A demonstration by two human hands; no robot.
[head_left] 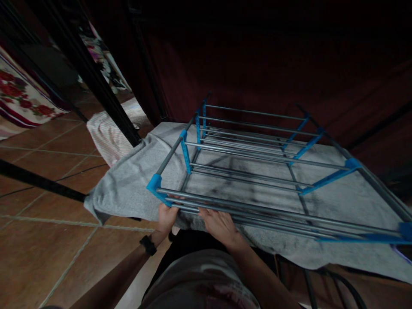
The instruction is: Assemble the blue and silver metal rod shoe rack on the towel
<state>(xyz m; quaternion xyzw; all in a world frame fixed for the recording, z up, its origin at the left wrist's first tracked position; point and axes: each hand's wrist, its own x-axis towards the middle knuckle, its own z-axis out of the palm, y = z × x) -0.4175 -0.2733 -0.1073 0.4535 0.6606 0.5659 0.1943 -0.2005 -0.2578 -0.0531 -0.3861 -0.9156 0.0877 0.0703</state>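
A grey towel [225, 189] lay spread flat beneath the rails of a folding clothes drying rack [257, 171], its grey metal rods joined by blue plastic connectors [155, 182]. The towel hung past the rack on every visible side, drooping at the corner left of the rack; spread out like that, it seemed laid there to dry or be smoothed.

The left hand [166, 218] sat just under the rack's near rail, by its blue front-left corner, fingers curled up around the towel's near hem. The right hand [219, 225] lay just to the right of it, beneath the same rail, palm down with fingers spread over the hem, pressing rather than clenching. Both hands seemed placed at the edge to tug the cloth even along the rack. A dark wristband [148, 245] circled the left wrist.

Left of the rack, a striped cloth [107, 135] lay on the terracotta tile floor [48, 240], and a floral fabric [22, 96] showed farther left.
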